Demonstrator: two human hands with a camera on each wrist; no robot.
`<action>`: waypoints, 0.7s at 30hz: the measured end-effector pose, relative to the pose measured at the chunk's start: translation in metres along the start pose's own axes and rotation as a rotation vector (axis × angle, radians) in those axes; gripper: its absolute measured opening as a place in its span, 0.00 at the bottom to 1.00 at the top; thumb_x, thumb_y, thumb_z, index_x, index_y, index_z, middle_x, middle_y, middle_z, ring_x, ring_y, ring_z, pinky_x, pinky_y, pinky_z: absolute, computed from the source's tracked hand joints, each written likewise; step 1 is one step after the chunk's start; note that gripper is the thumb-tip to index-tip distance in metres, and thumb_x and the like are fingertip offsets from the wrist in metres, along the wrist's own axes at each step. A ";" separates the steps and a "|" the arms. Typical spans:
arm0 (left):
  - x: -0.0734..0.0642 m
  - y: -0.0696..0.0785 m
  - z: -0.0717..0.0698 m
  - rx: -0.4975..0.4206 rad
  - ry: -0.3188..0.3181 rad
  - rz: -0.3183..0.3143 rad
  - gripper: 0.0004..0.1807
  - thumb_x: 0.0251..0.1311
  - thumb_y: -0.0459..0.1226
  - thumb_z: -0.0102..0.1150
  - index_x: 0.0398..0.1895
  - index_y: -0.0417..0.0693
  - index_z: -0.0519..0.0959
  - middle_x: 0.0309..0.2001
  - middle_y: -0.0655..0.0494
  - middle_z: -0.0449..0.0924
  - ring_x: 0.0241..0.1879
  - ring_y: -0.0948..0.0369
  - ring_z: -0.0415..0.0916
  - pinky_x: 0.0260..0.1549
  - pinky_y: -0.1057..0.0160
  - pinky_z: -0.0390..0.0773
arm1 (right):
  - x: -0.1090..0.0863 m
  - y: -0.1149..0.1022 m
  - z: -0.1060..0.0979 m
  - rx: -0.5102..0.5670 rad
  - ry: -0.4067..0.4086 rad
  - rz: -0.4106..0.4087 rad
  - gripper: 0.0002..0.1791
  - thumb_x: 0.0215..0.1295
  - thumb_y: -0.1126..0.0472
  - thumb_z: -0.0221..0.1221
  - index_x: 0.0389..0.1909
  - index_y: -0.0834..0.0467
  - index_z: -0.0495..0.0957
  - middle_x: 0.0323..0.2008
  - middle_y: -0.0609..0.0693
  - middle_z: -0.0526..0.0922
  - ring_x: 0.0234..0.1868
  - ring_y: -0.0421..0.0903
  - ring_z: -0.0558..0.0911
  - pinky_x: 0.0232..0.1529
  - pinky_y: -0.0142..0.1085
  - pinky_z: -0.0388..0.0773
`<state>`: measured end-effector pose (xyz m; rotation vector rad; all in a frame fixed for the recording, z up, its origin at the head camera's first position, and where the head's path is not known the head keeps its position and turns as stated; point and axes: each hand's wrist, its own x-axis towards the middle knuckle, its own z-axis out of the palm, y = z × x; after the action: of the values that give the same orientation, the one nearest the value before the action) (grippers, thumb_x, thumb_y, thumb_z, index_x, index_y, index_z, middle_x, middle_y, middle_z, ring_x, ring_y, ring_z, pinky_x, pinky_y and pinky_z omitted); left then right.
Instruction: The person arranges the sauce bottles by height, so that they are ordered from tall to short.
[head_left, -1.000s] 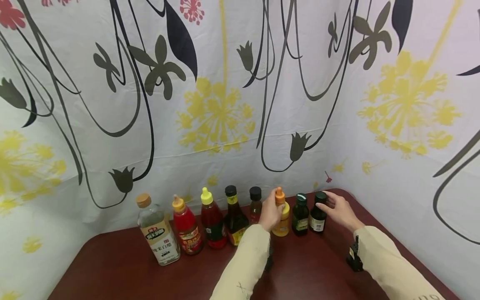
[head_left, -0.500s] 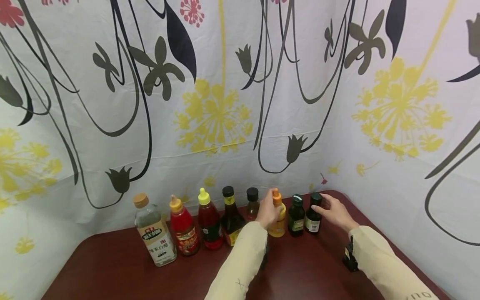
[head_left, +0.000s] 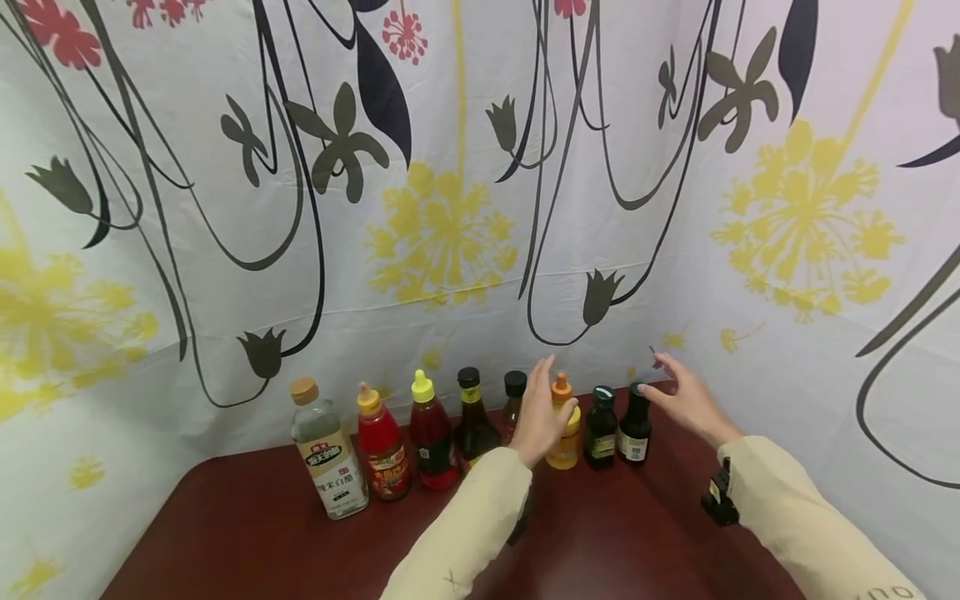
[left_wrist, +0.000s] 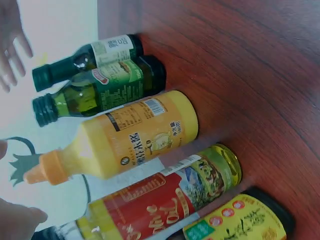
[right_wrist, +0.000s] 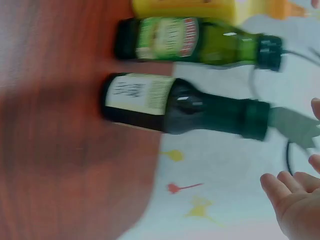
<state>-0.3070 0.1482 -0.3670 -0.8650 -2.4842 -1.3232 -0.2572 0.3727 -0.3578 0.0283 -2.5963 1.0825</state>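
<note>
While a row of condiment bottles is lined up at the back of a dark red-brown table [head_left: 615, 533], the yellow squeeze bottle [head_left: 564, 433] with an orange tip is seen standing upright near the row's right end, just behind the left hand [head_left: 542, 412]. That hand is held open with straight fingers raised beside the bottle, and nothing is gripped by it. To the right of the yellow bottle, a green glass bottle [head_left: 602, 427] and a dark bottle [head_left: 635, 425] are placed side by side, almost touching. The right hand [head_left: 686, 400] is held open above and just right of the dark bottle, fingers spread, nothing grasped. Leftward along the row, a small dark-capped bottle [head_left: 513, 400], a dark sauce bottle [head_left: 471, 417], two red sauce bottles [head_left: 408, 442] and a clear vinegar bottle [head_left: 328, 454] are found. Behind everything, a white floral curtain [head_left: 450, 208] is hung.
</note>
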 end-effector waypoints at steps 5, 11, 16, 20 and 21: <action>-0.011 -0.007 -0.021 0.017 0.000 0.081 0.32 0.58 0.38 0.55 0.65 0.51 0.56 0.62 0.52 0.59 0.60 0.57 0.58 0.54 0.57 0.64 | 0.007 -0.022 -0.013 0.059 0.030 -0.101 0.38 0.62 0.55 0.54 0.65 0.67 0.47 0.64 0.68 0.47 0.60 0.66 0.55 0.53 0.57 0.59; -0.039 -0.029 -0.056 0.028 -0.031 0.173 0.26 0.59 0.39 0.53 0.62 0.49 0.61 0.57 0.54 0.66 0.55 0.59 0.65 0.50 0.59 0.67 | 0.004 -0.043 -0.022 0.072 0.053 -0.186 0.38 0.61 0.55 0.55 0.66 0.64 0.48 0.65 0.65 0.48 0.61 0.65 0.53 0.54 0.57 0.56; -0.067 -0.045 -0.086 0.007 -0.019 0.209 0.22 0.59 0.38 0.54 0.57 0.49 0.67 0.51 0.57 0.72 0.49 0.62 0.70 0.45 0.59 0.71 | -0.012 -0.049 -0.023 0.040 0.065 -0.250 0.37 0.60 0.57 0.56 0.66 0.63 0.51 0.65 0.62 0.51 0.59 0.62 0.58 0.53 0.54 0.59; -0.089 -0.054 -0.111 0.023 0.032 0.209 0.19 0.57 0.37 0.56 0.53 0.53 0.70 0.47 0.62 0.75 0.45 0.66 0.72 0.43 0.59 0.73 | -0.028 -0.047 -0.018 -0.034 0.060 -0.276 0.37 0.59 0.57 0.58 0.66 0.60 0.53 0.64 0.63 0.54 0.58 0.63 0.61 0.53 0.48 0.62; -0.095 -0.056 -0.117 0.035 0.050 0.212 0.18 0.56 0.37 0.57 0.52 0.54 0.72 0.45 0.63 0.76 0.44 0.66 0.73 0.41 0.60 0.74 | -0.033 -0.045 -0.015 -0.058 0.059 -0.280 0.37 0.58 0.57 0.58 0.66 0.59 0.54 0.63 0.63 0.55 0.57 0.63 0.62 0.53 0.49 0.63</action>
<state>-0.2742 -0.0090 -0.3782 -1.0409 -2.2970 -1.2119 -0.2154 0.3476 -0.3265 0.3305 -2.4768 0.8937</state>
